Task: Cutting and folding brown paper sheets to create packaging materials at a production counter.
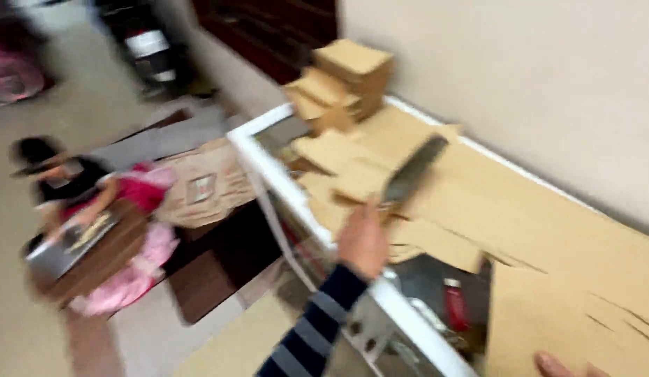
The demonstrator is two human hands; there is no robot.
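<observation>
Left hand (pixel 363 241): fingers closed around a flat dark piece (pixel 414 169), lifted above the cardboard sheets (pixel 548 230).
Right hand (pixel 556 364): only fingertips show at the bottom edge on cardboard; grip unclear.
Table edge (pixel 282 185): white, beside the left hand.
Nearby: person in pink (pixel 129 230) on the floor.

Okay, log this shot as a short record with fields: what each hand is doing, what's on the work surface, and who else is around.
left hand: raised, gripping a flat dark piece, striped sleeve
right hand: only fingertips show at the bottom edge, touching a cardboard sheet
work surface: white-framed table covered with flat cardboard
boxes: stack of folded cardboard boxes at the far end, by the wall
red object: small, in a dark gap between sheets
other person: seated on the floor in pink
image: motion-blurred
</observation>
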